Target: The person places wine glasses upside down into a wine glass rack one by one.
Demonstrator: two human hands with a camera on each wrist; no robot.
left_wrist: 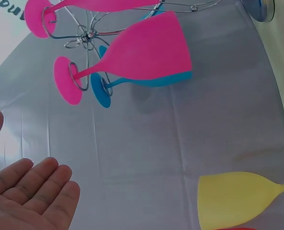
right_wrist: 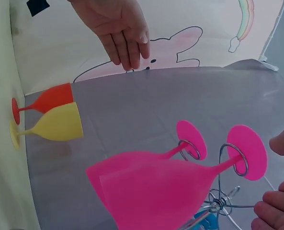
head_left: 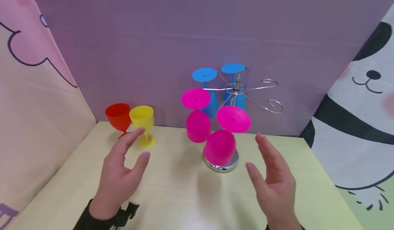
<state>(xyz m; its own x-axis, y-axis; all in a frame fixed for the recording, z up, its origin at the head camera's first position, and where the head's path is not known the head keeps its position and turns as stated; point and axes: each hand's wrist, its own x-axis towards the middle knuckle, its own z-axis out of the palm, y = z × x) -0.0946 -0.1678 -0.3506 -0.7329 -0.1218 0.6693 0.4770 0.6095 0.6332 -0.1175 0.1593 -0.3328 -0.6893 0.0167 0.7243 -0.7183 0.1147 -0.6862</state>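
Two pink goblets [head_left: 220, 148] and two blue goblets [head_left: 210, 103] hang upside down by their feet from the curled wire arms of a metal glass rack [head_left: 236, 88]. A yellow goblet [head_left: 142, 117] and a red goblet [head_left: 118, 116] stand upright side by side at the table's back left. My left hand [head_left: 120, 175] hovers in front of the yellow goblet, thumb and fingers apart, holding nothing. To the right of the rack my right hand [head_left: 274, 182] is raised with fingers extended, also holding nothing; its fingertips [right_wrist: 266, 211] appear beside the rack in the right wrist view.
The rack's round chrome base [head_left: 221, 166] rests on the pale wooden table [head_left: 178, 202]. Two wire hooks [head_left: 274, 105] on its right side carry no goblet. A purple-grey cloth backdrop [head_left: 160, 52] rises behind, with printed cartoon panels [head_left: 363, 120] at both sides.
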